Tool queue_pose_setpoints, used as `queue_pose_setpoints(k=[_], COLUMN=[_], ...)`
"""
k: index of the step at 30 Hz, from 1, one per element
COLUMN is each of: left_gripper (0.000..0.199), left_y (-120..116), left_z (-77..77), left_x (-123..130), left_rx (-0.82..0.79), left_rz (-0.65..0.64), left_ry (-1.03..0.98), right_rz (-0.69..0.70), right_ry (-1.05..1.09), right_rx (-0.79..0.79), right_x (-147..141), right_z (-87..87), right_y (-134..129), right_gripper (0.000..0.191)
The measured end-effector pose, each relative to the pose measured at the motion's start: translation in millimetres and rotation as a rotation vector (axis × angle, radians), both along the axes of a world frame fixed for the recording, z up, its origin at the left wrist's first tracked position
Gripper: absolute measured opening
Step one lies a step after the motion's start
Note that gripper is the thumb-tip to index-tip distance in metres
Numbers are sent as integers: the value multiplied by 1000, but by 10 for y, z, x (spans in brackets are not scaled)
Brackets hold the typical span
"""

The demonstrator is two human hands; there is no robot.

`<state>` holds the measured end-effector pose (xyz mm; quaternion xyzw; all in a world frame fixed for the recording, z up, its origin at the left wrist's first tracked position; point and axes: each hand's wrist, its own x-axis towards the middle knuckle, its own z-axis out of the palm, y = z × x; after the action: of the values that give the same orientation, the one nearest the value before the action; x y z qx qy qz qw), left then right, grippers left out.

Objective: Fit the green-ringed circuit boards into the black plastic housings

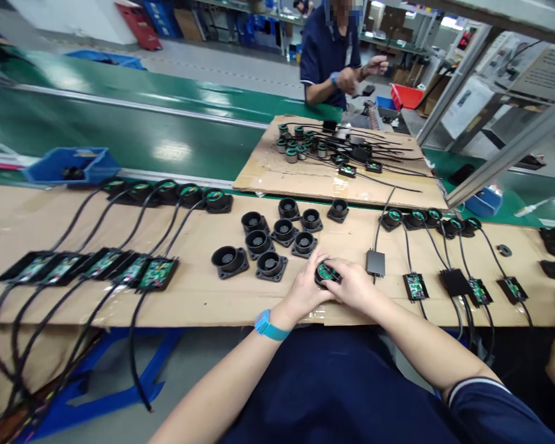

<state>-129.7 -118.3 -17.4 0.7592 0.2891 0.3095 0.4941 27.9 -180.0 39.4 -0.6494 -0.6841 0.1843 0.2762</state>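
Close in front of my body, both hands meet over a black round housing [324, 271] with a green circuit board showing in its top. My left hand [305, 288] is closed around its left side. The fingers of my right hand [355, 285] are closed on the board side, partly covering it. Just left of and beyond my hands stand several empty black fan housings [259, 244] with square flanges. Right of my right hand lies a dark grey flat box [375, 263] with a cable.
On the left, a row of open black boxes [160, 275] with boards is cabled to round units. More cabled boards [415, 287] lie on the right. Motor parts [300, 148] rest on raised cardboard [259, 176]. A metal post [472, 117] slants nearby; a co-worker [328, 58] stands opposite.
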Motion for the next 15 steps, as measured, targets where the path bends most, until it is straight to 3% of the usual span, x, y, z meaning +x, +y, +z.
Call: queue_pose_setpoints(k=[3,7,9,12,15], left_gripper=[134,113,106,97,92], left_y=[-1,7,7,9,16], left_z=[-14,-48,-58,-75,-98], left_x=[-34,-73,-82,-89,-92], left_rx=[22,137,175,194,192], left_rz=[33,120,147,173,176], left_ry=[-116,-273,-285,-287,-292], right_rz=[-5,-218,-273,-218,-223], right_ry=[-70,-100,-137,-191,-159], right_rx=[81,374,336,133,170], right_x=[73,163,189,203,202], right_z=[139,213,146,28,5], right_y=[26,-30,-56,-74,-93], right_gripper=[28,36,36,30,33])
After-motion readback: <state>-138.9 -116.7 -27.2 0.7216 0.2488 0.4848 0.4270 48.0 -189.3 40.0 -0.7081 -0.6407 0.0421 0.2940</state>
